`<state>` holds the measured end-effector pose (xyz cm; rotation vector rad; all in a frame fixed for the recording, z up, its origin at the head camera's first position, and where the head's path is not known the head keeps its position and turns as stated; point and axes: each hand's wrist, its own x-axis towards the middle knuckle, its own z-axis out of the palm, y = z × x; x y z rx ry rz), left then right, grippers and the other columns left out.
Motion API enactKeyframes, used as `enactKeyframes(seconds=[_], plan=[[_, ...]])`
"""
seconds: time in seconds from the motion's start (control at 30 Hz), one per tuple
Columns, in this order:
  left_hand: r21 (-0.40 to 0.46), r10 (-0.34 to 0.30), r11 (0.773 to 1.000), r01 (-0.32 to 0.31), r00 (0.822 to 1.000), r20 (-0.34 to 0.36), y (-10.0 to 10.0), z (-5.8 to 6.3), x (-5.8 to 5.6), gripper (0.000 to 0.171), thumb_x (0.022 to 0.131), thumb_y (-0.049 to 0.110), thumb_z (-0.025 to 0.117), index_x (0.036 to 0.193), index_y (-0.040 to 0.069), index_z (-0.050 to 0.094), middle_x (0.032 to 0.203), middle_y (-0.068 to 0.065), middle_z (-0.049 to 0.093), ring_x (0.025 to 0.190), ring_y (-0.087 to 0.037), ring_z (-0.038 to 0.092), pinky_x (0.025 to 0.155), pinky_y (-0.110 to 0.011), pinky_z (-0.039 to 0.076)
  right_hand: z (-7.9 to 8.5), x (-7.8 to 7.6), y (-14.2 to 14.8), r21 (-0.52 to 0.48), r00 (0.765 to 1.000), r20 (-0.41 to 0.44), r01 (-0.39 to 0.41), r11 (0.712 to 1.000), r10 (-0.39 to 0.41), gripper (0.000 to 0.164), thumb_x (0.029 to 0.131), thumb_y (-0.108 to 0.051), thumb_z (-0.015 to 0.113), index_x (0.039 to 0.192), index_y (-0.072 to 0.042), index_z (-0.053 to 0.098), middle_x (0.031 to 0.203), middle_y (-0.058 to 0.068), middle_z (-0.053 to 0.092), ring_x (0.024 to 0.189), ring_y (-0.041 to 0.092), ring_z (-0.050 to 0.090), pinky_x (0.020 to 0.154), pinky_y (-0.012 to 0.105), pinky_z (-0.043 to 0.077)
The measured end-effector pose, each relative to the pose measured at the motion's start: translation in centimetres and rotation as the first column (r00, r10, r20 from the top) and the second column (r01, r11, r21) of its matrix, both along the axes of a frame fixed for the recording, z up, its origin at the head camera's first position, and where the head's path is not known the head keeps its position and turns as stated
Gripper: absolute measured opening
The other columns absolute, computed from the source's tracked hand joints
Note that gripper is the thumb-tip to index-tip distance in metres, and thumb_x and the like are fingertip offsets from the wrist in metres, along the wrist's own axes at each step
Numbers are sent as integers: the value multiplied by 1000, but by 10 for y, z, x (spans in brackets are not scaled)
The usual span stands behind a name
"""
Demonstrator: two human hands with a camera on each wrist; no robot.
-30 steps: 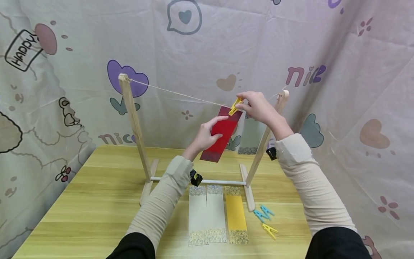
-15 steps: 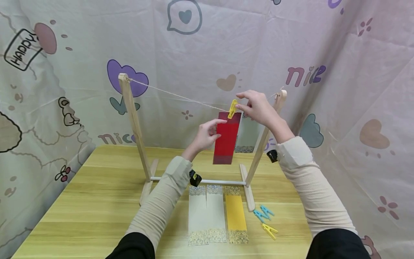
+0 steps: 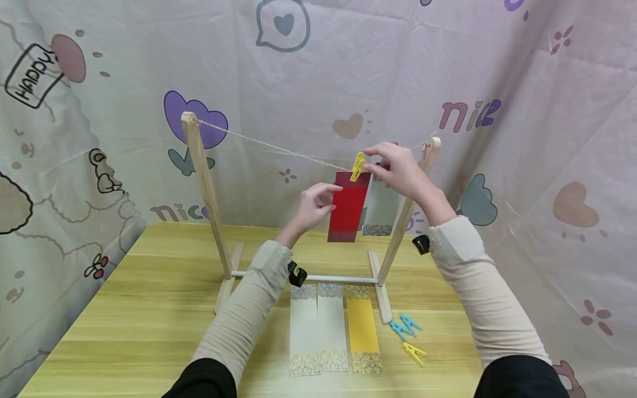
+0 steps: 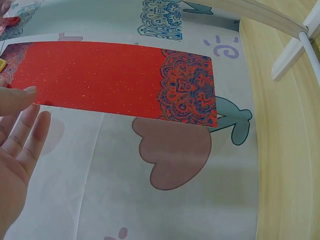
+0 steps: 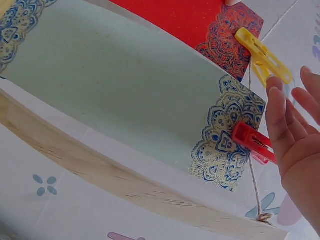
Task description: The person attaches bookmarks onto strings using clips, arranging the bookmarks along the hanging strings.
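A red card (image 3: 346, 213) with patterned ends hangs upright from the string (image 3: 278, 147), pinned at its top by a yellow clothespin (image 3: 357, 167). My left hand (image 3: 311, 209) is at the card's left edge, thumb and fingers apart; in the left wrist view the thumb (image 4: 20, 99) overlaps the card's edge. Beside the clothespin is my right hand (image 3: 400, 170), one fingertip right at its lower arm in the right wrist view, the other fingers loose. A pale green card (image 5: 120, 85) hangs to the right on the same string, held by a red clothespin (image 5: 245, 136).
The wooden posts (image 3: 204, 177) of the frame stand on the table (image 3: 124, 309), joined by a white rod (image 3: 333, 279). In front lie two pale cards (image 3: 304, 331), a yellow card (image 3: 363, 326), blue clothespins (image 3: 405, 326) and a yellow peg (image 3: 414, 352). Behind hangs a printed cloth.
The right fingers have let go of the yellow clothespin. The red card has swung from a slant to hanging nearly straight, and its lower end has shifted right.
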<state>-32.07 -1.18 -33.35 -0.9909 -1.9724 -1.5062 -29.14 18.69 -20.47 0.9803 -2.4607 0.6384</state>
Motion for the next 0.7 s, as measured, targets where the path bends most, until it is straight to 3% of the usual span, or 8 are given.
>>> enactKeyframes(seconds=[0.2, 0.33, 0.57, 0.7], plan=[[60, -41, 997, 41, 999, 4, -7, 8, 16, 30, 69, -25, 57, 97, -15, 59, 89, -29, 57, 75, -41, 54, 55, -47, 49, -6, 3, 3, -48, 997, -49, -70, 996, 68, 34, 77, 1, 67, 110, 5, 60, 102, 17, 58, 54, 15, 53, 45, 18, 43], [46, -15, 999, 13, 999, 40, -12, 13, 26, 27, 70, -24, 55, 96, -16, 58, 92, -29, 57, 78, -42, 55, 56, -43, 50, -9, 6, 5, -75, 992, -80, -104, 992, 98, 33, 75, 4, 67, 107, 6, 60, 101, 18, 59, 55, 16, 54, 46, 18, 43], [25, 25, 999, -28, 994, 103, -17, -14, 4, 19, 75, -14, 60, 93, -8, 60, 87, -19, 61, 79, -31, 58, 61, -37, 51, -18, 9, 11, -106, 986, -113, -137, 985, 125, 30, 74, 6, 67, 104, 7, 61, 96, 17, 60, 54, 15, 54, 45, 17, 43], [31, 25, 999, -29, 991, 129, -20, -23, 3, 20, 75, -13, 61, 94, -6, 60, 88, -16, 62, 77, -27, 58, 60, -35, 51, -26, 11, 17, -137, 984, -120, -149, 979, 133, 30, 72, 9, 68, 102, 7, 62, 95, 17, 60, 54, 15, 54, 45, 18, 44]])
